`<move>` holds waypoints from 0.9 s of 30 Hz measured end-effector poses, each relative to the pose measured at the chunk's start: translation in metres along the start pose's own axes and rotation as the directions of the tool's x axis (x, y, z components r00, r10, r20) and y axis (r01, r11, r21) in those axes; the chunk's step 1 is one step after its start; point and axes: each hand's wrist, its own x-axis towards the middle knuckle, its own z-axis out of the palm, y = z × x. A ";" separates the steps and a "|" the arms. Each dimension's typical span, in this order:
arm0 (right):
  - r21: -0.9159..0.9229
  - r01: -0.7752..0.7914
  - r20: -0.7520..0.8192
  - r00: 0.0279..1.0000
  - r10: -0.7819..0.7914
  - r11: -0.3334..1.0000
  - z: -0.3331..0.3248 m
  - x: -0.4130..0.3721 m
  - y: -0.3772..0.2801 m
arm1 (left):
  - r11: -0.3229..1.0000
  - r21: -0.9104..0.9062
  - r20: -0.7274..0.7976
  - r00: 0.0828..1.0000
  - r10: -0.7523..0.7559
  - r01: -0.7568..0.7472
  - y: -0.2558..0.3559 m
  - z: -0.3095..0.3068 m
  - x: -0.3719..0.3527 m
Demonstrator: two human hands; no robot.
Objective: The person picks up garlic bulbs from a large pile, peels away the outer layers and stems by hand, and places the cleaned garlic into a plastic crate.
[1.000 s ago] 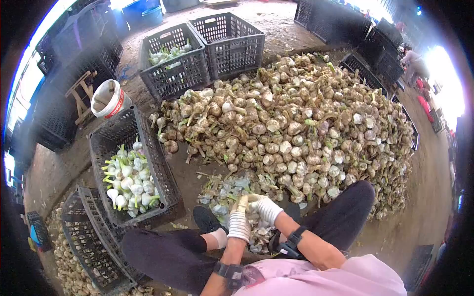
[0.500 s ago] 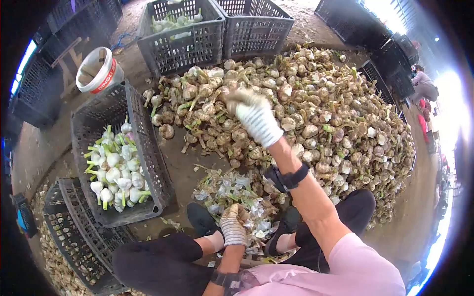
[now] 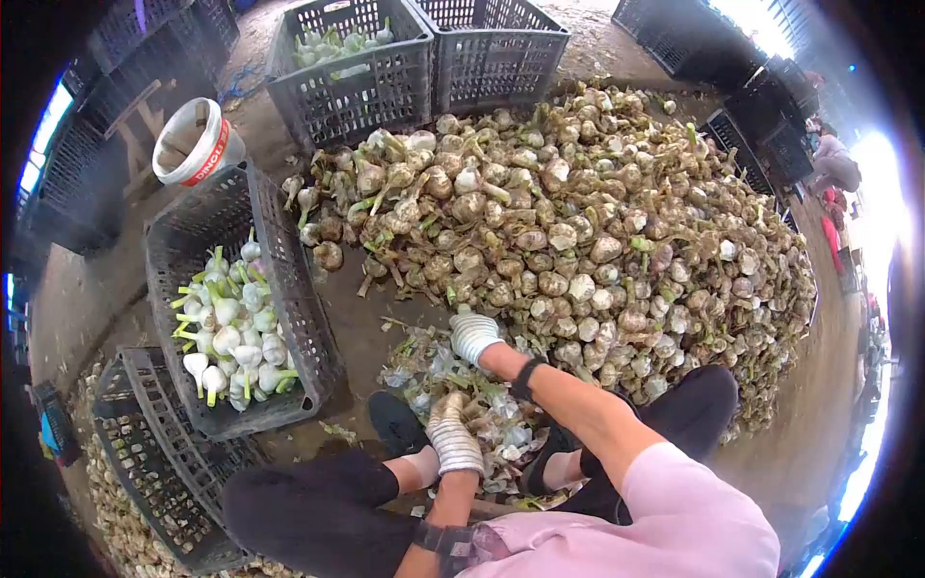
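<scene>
White-gloved right hand (image 3: pixel 475 335) sits at the garlic pile's (image 3: pixel 578 222) lower edge. Left hand (image 3: pixel 453 438) rests on peels (image 3: pixel 434 371), bottom middle. Both look curled; I cannot tell what they grip.

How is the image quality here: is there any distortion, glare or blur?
Head view: strong fisheye curving, black corners. Head view: daylight glare washes out the right edge. Head view: the garlic pile, the left hand and the right hand look sharp and evenly lit.
</scene>
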 end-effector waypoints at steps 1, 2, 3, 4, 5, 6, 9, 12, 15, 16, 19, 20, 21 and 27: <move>-0.002 0.002 -0.007 1.000 -0.002 1.000 -0.013 -0.012 0.000 | 1.000 -0.002 0.005 1.000 0.006 -0.006 0.000 -0.004 0.007; 0.640 -0.221 0.128 0.975 0.182 0.736 -0.041 -0.032 -0.008 | 0.996 -0.007 0.091 0.992 0.090 -0.090 0.000 -0.011 0.014; 0.927 -0.367 0.342 0.912 0.226 0.080 -0.070 -0.053 -0.015 | 0.985 -0.018 0.180 0.968 0.173 -0.172 0.000 -0.014 0.015; 0.930 -0.366 0.367 0.909 0.196 -0.040 -0.094 -0.078 -0.020 | 0.984 -0.016 0.192 0.966 0.175 -0.175 0.007 -0.005 0.002; 0.919 -0.361 0.386 0.908 0.166 -0.161 -0.116 -0.104 -0.027 | 0.971 -0.102 0.317 0.918 0.238 -0.217 0.020 0.014 -0.020; 0.899 -0.331 0.385 0.910 0.157 -0.286 -0.137 -0.127 -0.035 | 0.953 -0.189 0.432 0.851 0.299 -0.239 0.027 0.026 -0.040; 0.898 -0.253 0.333 0.926 0.180 -0.360 -0.159 -0.170 -0.032 | 0.973 -0.126 0.601 0.766 0.230 -0.194 0.033 0.028 -0.069; 0.858 -0.299 0.385 0.912 0.138 -0.418 -0.155 -0.194 -0.020 | 0.997 -0.032 0.671 0.738 0.070 -0.066 0.034 0.016 -0.080; 0.857 -0.268 0.347 0.932 0.107 -0.441 -0.142 -0.215 -0.016 | 0.999 0.012 0.515 0.857 0.026 -0.038 0.026 0.030 -0.108; 0.773 -0.259 0.373 0.924 0.085 -0.579 -0.140 -0.223 -0.016 | 0.998 0.042 0.533 0.844 -0.058 0.041 0.027 0.031 -0.113; 0.578 -0.252 0.439 0.898 0.036 -0.776 -0.125 -0.245 -0.011 | 0.986 0.119 0.521 0.838 -0.164 0.119 0.024 0.025 -0.126; 0.545 -0.232 0.386 0.923 -0.004 -0.806 -0.121 -0.250 -0.008 | 0.981 0.161 0.569 0.802 -0.183 0.110 0.023 0.023 -0.126; 0.509 -0.214 0.328 0.944 -0.042 -0.833 -0.118 -0.254 -0.006 | 0.975 0.202 0.614 0.762 -0.203 0.096 0.021 0.022 -0.126; 0.850 0.026 0.150 0.945 0.290 -0.526 -0.145 -0.276 -0.018 | 0.902 0.188 0.759 0.641 0.117 -0.388 0.008 0.021 -0.136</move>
